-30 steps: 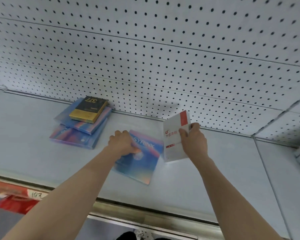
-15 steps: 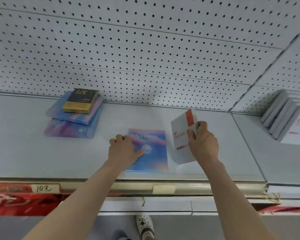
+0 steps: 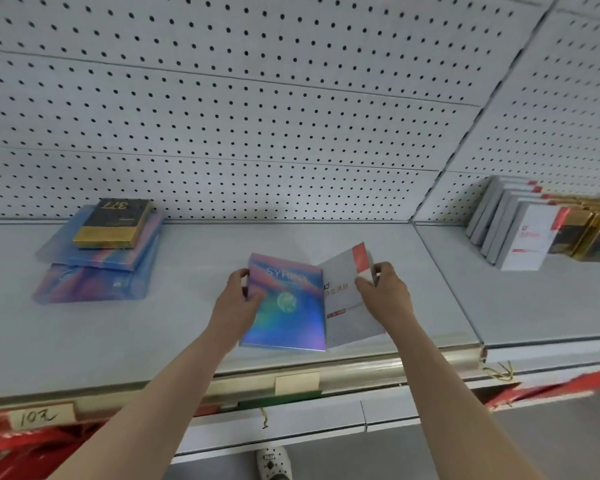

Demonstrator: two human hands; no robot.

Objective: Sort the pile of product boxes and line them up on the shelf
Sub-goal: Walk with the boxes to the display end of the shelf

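Bottom edge: white perforated shoe (image 3: 274, 462) on grey floor. Red packaging (image 3: 21, 452) low at left, under the shelf. On shelf front rail (image 3: 395, 367): handwritten tag "102" (image 3: 37, 415) at left, blank label (image 3: 297, 381) near middle.

Above the rail, 2 bare forearms reaching onto grey shelf (image 3: 153, 341).

Left grip (image 3: 236, 299): holding left edge of holographic SYHINX box (image 3: 286, 306), thumb on front face, fingers curled behind. Box tilted up, near front middle of shelf; lower edge on or just above shelf, cannot tell.

Right grip (image 3: 385, 296): pinching upper right edge of white box with red corner (image 3: 347, 299), narrow hold, thumb on front. White box tilted up, its left edge tucked behind right edge of SYHINX box, touching or nearly.

Further back at left, well apart: stack of blue-pink holographic boxes (image 3: 94, 282) lying flat, black-gold "377" box (image 3: 113, 220) on top, close to back wall.

Far right, next shelf section: row of white boxes (image 3: 520, 233) with red corners, leaning on edge; gold-black boxes (image 3: 589, 233) just beside them.

Behind all: white pegboard wall (image 3: 257, 116).
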